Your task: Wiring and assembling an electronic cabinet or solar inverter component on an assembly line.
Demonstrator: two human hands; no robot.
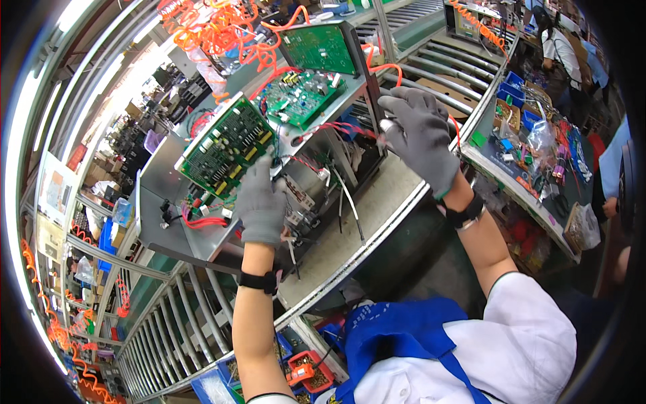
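Observation:
My left hand [261,205], in a grey glove, reaches up to the lower right edge of a tilted green circuit board [229,145]. Its fingers are stretched out, and whether they press on the board or just hover there I cannot tell. The board leans inside a grey metal housing [158,195]. To the right, my gloved right hand [420,135] is closed around a silver rounded tool [388,125], mostly hidden by the fingers. Red wires [343,128] run toward that hand from the housing. A second green board [299,97] lies flat behind, and a third board [323,48] stands upright.
Orange coiled hoses [215,27] hang over the housing. Roller conveyors [437,71] run behind and at lower left. A side bench [498,158] at right holds blue bins, wires and bags. Below sits a red bin of small parts [313,370]. Other people work at upper right.

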